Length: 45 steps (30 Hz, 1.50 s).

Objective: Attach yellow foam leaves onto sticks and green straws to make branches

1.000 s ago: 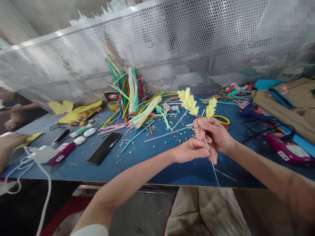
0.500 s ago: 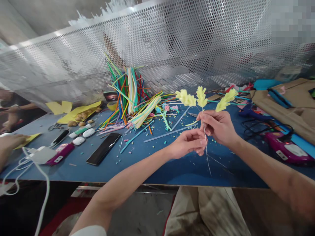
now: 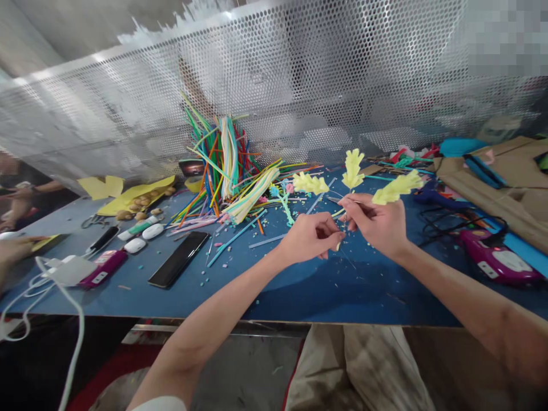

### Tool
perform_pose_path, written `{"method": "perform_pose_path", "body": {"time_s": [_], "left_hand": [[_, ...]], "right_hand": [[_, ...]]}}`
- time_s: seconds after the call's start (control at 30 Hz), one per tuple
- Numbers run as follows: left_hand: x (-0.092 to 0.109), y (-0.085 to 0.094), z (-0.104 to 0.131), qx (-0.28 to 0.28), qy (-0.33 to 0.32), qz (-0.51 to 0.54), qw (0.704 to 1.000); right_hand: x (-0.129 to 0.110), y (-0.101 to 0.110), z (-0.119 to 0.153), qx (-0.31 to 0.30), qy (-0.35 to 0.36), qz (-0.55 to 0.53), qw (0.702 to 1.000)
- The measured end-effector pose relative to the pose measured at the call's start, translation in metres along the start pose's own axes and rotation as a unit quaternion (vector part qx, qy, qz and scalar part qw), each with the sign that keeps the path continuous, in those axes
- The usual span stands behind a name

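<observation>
Three pale yellow leaf-shaped pieces stand out above my hands: a left leaf [image 3: 310, 183], an upright middle leaf [image 3: 353, 169] and a right leaf [image 3: 398, 188]. Their thin wire stems come together at my right hand [image 3: 377, 221], whose thumb and fingers pinch them. Just below and to the left, my left hand [image 3: 311, 238] is closed on the lower wire. The fingers hide most of the wire, and a thin loose end slants down beneath them.
Colourful pipe cleaners [image 3: 231, 165] lie heaped behind. A black phone [image 3: 178, 260], white cables and a magenta device [image 3: 105, 268] are at left; another magenta device [image 3: 500, 257] and brown paper [image 3: 526, 171] at right. Another person's hand [image 3: 15, 254] shows far left.
My left hand has moved up and left, and the wire ends no longer hang straight down. The left leaf has dropped and spread sideways; the right leaf tilts flatter.
</observation>
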State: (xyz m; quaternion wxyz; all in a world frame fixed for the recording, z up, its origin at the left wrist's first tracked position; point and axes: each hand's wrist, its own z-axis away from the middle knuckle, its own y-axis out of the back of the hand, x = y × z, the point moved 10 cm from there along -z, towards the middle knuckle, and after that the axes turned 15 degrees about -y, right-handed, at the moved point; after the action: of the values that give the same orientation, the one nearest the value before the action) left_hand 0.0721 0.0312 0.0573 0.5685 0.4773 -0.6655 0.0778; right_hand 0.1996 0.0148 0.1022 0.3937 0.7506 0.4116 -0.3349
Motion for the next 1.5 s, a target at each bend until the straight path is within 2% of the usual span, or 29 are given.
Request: {"method": "perform_pose_path", "body": {"time_s": [0.1,0.2,0.3,0.43,0.53,0.67,0.8,0.97,1.17,1.33,1.5], "left_hand": [[-0.003,0.002,0.003,0.026,0.020,-0.033,0.999],[-0.003,-0.001,0.003,0.027,0.022,0.011,0.999],[-0.007,-0.004,0.000,0.016,0.021,0.118,0.993],[-0.014,-0.007,-0.004,-0.004,0.000,0.200,0.980],[-0.017,-0.022,-0.004,-0.021,-0.014,0.303,0.953],[-0.028,-0.047,0.002,-0.031,0.027,0.438,0.898],[-0.034,-0.054,0.006,-0.026,0.047,0.463,0.885],[-0.025,-0.058,0.008,-0.045,0.044,0.508,0.859],[-0.030,-0.056,0.008,-0.030,0.028,0.503,0.863],[-0.039,-0.059,0.009,-0.044,0.040,0.491,0.869],[-0.036,-0.057,0.009,-0.078,0.051,0.471,0.877]], "right_hand": [[-0.005,-0.002,0.004,0.020,0.045,0.058,0.997],[-0.005,0.000,0.003,0.030,0.038,0.044,0.998],[0.007,0.000,-0.006,-0.007,-0.027,-0.076,0.997],[0.028,-0.013,-0.017,-0.083,-0.108,-0.277,0.951],[0.041,-0.025,-0.017,-0.116,-0.162,-0.337,0.920],[0.049,-0.035,-0.012,-0.137,-0.206,-0.360,0.900],[0.046,-0.035,-0.011,-0.140,-0.198,-0.353,0.903],[0.044,-0.039,-0.009,-0.157,-0.219,-0.382,0.884],[0.041,-0.047,-0.001,-0.187,-0.240,-0.411,0.859],[0.040,-0.050,0.002,-0.193,-0.235,-0.403,0.863],[0.038,-0.038,-0.002,-0.125,-0.182,-0.349,0.911]]}}
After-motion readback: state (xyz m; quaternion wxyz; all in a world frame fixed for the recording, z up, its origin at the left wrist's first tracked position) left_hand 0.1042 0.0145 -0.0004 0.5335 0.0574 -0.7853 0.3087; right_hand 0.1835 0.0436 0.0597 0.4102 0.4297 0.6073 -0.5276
